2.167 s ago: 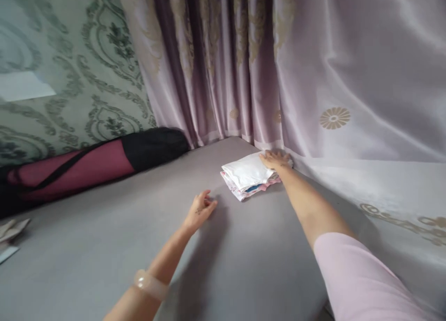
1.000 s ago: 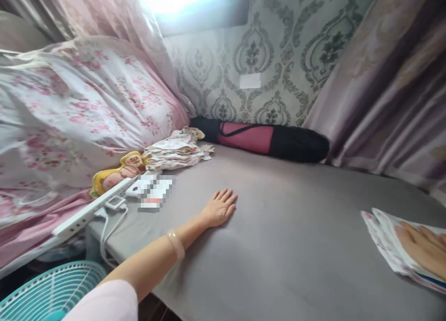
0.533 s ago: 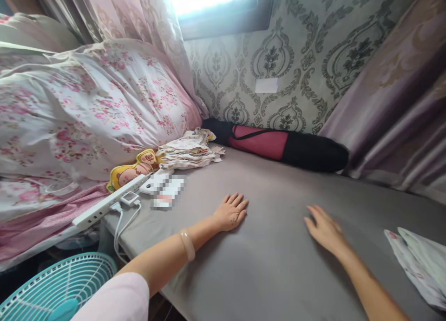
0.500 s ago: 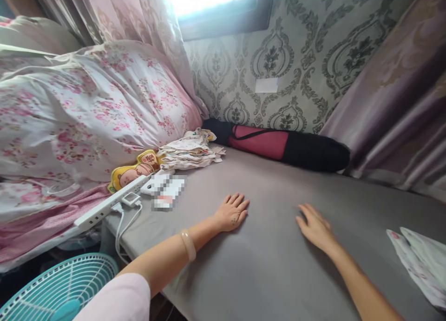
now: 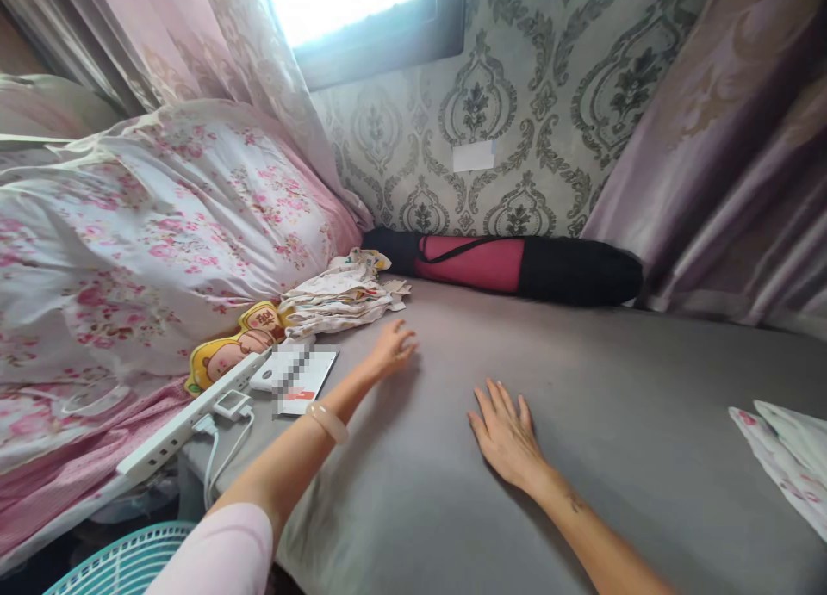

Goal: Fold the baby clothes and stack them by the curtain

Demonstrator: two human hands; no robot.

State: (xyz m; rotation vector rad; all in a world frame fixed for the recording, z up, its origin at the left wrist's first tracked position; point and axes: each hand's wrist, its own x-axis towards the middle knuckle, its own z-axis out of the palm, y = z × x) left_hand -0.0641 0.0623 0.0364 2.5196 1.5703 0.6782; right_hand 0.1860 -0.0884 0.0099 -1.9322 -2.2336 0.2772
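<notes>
My left hand (image 5: 393, 350) hovers over the grey sheet (image 5: 439, 457), fingers apart and a little bent, with nothing in it. Just beyond it lies a stack of folded patterned cloths (image 5: 342, 292), which it does not touch. A pale bangle (image 5: 327, 423) circles my left wrist. My right hand (image 5: 507, 436) rests on the sheet with its fingers spread, holding nothing. At the right edge sit folded white cloths with pink marks (image 5: 785, 461).
A black and red long bag (image 5: 478, 263) lies along the wall. On the left are a power strip (image 5: 187, 418) with white cables, a blurred-out flat item (image 5: 310, 380), a yellow cartoon cushion (image 5: 226, 358) and a teal fan (image 5: 122, 565). Floral fabric (image 5: 194, 207) rises behind them.
My left hand has lifted off the sheet and moved up and left towards the cloth stack. My right hand has moved left and now lies flat. The view has shifted slightly.
</notes>
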